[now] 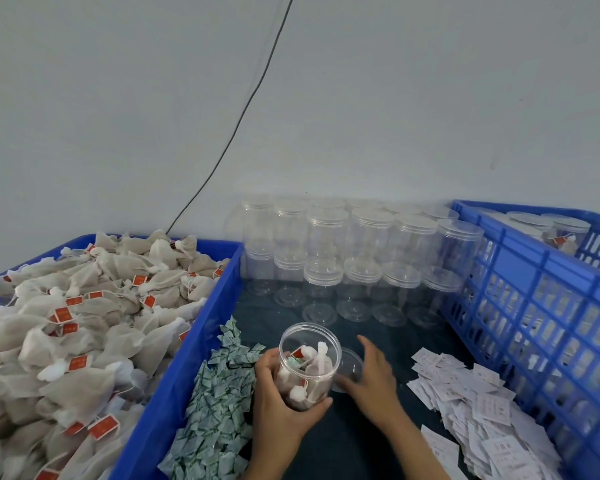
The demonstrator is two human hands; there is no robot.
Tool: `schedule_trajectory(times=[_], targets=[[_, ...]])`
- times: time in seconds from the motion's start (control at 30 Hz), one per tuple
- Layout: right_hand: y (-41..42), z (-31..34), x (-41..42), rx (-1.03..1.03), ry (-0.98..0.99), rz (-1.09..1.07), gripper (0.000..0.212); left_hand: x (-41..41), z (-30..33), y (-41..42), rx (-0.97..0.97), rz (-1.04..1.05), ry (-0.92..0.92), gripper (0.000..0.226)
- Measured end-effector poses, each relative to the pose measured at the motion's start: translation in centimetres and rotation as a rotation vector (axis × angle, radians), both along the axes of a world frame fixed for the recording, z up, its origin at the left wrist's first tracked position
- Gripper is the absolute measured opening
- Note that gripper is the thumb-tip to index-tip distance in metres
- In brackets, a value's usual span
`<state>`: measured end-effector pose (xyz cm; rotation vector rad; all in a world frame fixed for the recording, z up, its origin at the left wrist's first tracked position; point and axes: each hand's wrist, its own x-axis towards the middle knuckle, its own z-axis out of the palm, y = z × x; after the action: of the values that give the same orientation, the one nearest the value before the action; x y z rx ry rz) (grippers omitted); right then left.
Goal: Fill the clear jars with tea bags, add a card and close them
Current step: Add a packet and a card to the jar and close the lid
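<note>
Seen from above, two bare hands work on a dark table top (347, 441). The left hand (281, 407) wraps around the lower half of an open clear jar (309, 362), thumb in front and fingers behind, holding it tilted toward the viewer. Inside the jar lie several white tea bags (312, 368) with red tags and a small green-printed packet. Just right of the jar, the right hand (371, 379) rests on a clear round lid (349, 370) lying on the table, fingers bent over its rim; whether it has a firm hold on the lid cannot be told.

Left of the hands, a heap of small green-and-white sachets (219, 407) lies along the wall of a blue tray (187, 368) piled with loose tea bags (77, 323). Right of the hands, white paper cards (471, 410) are scattered beside a blue slatted crate (541, 306), which holds a few closed jars with tea bags inside.

Farther back, between tray and crate, empty lidded jars (361, 258) stand stacked in two layers against a pale wall. A thin black cable (253, 98) runs down that wall behind the tray.
</note>
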<state>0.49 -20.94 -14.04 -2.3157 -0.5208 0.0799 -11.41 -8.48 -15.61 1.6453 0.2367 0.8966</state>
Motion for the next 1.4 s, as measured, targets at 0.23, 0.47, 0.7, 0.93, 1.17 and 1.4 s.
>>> schedule_trajectory(times=[0.23, 0.47, 0.7, 0.93, 1.17, 1.4], targets=[[1.2, -1.4, -0.5, 0.036, -0.186, -0.002, 0.094, -0.3, 0.2, 0.1, 0.007, 0.004, 0.013, 0.098], [-1.8, 2.3, -0.2, 0.214, -0.234, 0.075, 0.105, 0.2, -0.2, 0.1, 0.151, 0.088, -0.003, 0.096], [-3.9, 5.9, -1.7, 0.005, -0.308, 0.359, 0.107, -0.1, -0.2, 0.2, 0.155, 0.127, 0.042, 0.1], [-3.3, 8.2, -1.3, 0.31, -0.031, 0.482, 0.082, -0.5, 0.3, -0.2, 0.351, 0.054, 0.087, 0.1], [-0.2, 7.2, -2.7, 0.172, -0.098, 0.523, 0.056, -0.9, 0.7, 0.0, 0.334, 0.009, 0.113, 0.099], [0.0, 6.6, -2.3, 0.081, -0.282, 0.556, 0.044, -0.2, 0.3, 0.6, 0.166, -0.151, 0.161, 0.101]])
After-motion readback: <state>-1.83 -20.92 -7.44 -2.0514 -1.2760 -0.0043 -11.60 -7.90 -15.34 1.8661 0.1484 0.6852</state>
